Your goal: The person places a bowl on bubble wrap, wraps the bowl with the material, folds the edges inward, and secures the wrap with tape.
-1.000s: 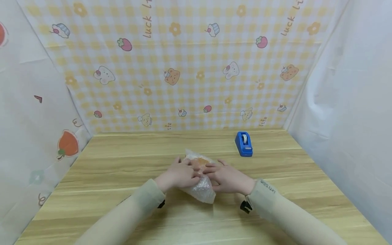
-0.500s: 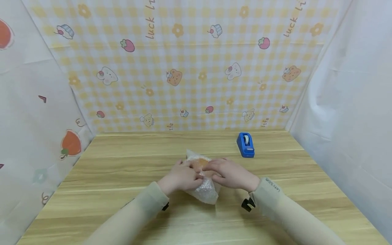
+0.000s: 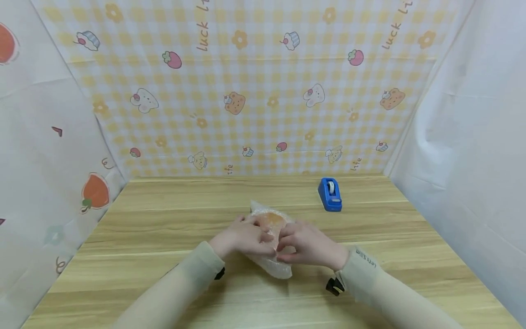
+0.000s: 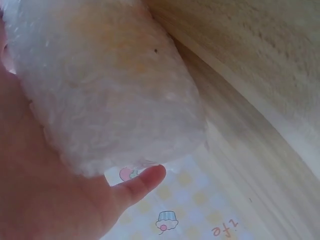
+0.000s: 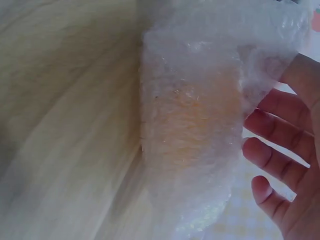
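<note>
A bundle of clear bubble wrap point(image 3: 277, 267) lies on the table around something orange, whose kind the wrap blurs. My left hand point(image 3: 244, 236) rests over the bundle's left side, fingers spread and pressing on it. In the left wrist view one finger point(image 4: 145, 184) stretches out past the wrapped end. From the right, my right hand point(image 3: 310, 244) pinches a loose edge of the wrap between thumb and fingers. The right wrist view has the thumb partly behind the translucent flap point(image 5: 270, 65), with the other fingers point(image 5: 275, 155) bent beside the bundle.
A blue tape dispenser point(image 3: 330, 195) with a white roll stands at the back right of the wooden table point(image 3: 172, 201). A yellow checked cloth point(image 3: 263, 123) hangs behind the table. White cloths flank both sides.
My right hand has lifted off the top of the bundle and moved nearer, its thumb and fingers now at the wrap's edge. The left hand stays over the left side.
</note>
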`<action>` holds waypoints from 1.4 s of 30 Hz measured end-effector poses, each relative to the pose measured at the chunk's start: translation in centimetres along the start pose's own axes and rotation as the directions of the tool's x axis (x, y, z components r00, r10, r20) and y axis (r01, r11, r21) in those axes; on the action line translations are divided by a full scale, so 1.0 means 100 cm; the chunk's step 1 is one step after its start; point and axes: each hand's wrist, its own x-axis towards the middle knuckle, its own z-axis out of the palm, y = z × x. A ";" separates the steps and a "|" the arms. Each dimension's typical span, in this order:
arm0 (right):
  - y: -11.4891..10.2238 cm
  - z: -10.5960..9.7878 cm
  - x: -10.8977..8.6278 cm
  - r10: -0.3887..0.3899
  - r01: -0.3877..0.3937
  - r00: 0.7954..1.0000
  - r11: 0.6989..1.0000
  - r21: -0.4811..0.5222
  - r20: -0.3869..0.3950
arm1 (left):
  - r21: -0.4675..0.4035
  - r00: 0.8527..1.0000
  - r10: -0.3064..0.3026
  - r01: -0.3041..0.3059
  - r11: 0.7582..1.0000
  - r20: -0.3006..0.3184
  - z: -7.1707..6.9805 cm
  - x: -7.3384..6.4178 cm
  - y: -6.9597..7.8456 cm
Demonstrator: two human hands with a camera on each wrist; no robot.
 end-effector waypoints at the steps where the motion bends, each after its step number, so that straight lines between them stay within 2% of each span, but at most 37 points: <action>1: -0.001 0.000 -0.001 -0.007 0.007 1.000 1.000 -0.013 0.001 | 0.000 1.000 0.003 -0.003 1.000 0.005 0.000 0.000 0.000; 9: -0.002 0.009 -0.008 -0.063 0.057 0.997 0.992 -0.116 -0.053 | 0.020 1.000 0.012 -0.012 1.000 -0.003 -0.001 0.000 0.002; 12: -0.002 0.008 -0.009 -0.051 0.045 0.996 0.995 -0.085 -0.072 | 0.025 1.000 0.002 -0.002 1.000 -0.008 -0.001 0.000 0.003; 15: 0.002 0.003 -0.010 0.005 -0.006 0.997 1.000 -0.014 -0.074 | 0.037 1.000 -0.008 0.008 0.999 -0.014 -0.001 0.000 0.005; 17: 0.007 -0.002 -0.012 0.094 -0.090 0.994 0.993 0.070 -0.060 | 0.053 1.000 -0.013 0.014 0.998 -0.017 0.000 -0.001 0.006; 18: 0.011 -0.004 -0.014 0.150 -0.144 0.987 0.984 0.106 -0.051 | 0.059 1.000 -0.014 0.015 0.998 -0.017 0.000 -0.001 0.006; 20: 0.022 -0.008 -0.017 0.266 -0.253 0.962 0.951 0.177 -0.057 | 0.069 1.000 -0.014 0.015 0.997 -0.017 0.000 -0.001 0.006; 23: 0.041 -0.015 -0.024 0.435 -0.397 0.893 0.880 0.260 -0.110 | 0.067 1.000 -0.012 0.013 0.998 -0.020 0.000 -0.002 0.007; 25: 0.057 -0.019 -0.028 0.544 -0.479 0.825 0.817 0.321 -0.154 | 0.058 1.000 -0.012 0.013 0.998 -0.022 -0.001 -0.002 0.007; 27: 0.072 -0.025 -0.035 0.661 -0.571 0.732 0.726 0.382 -0.162 | 0.048 1.000 -0.013 0.014 0.999 -0.024 0.000 -0.003 0.008; 31: 0.100 -0.035 -0.051 0.858 -0.740 0.508 0.478 0.472 -0.074 | 0.041 0.999 -0.018 0.019 0.999 -0.028 0.001 -0.003 0.007; 33: 0.111 -0.039 -0.060 0.909 -0.792 0.417 0.379 0.479 -0.029 | 0.044 0.999 -0.019 0.021 0.999 -0.032 0.002 -0.004 0.006; 34: 0.117 -0.040 -0.065 0.924 -0.807 0.382 0.339 0.483 -0.010 | 0.044 0.999 -0.019 0.020 0.999 -0.035 0.002 -0.004 0.006; 36: 0.125 -0.041 -0.072 0.943 -0.831 0.333 0.285 0.477 0.019 | 0.040 0.999 -0.016 0.017 0.999 -0.041 0.003 -0.004 0.006; 37: 0.128 -0.040 -0.076 0.948 -0.841 0.317 0.266 0.472 0.030 | 0.038 0.999 -0.013 0.015 0.999 -0.044 0.003 -0.004 0.006; 40: 0.136 -0.038 -0.083 0.955 -0.866 0.289 0.230 0.444 0.069 | 0.031 0.999 -0.009 0.010 0.999 -0.048 0.004 -0.004 0.007; 42: 0.139 -0.037 -0.085 0.955 -0.880 0.279 0.212 0.425 0.103 | 0.030 0.999 -0.004 0.006 1.000 -0.051 0.004 -0.004 0.007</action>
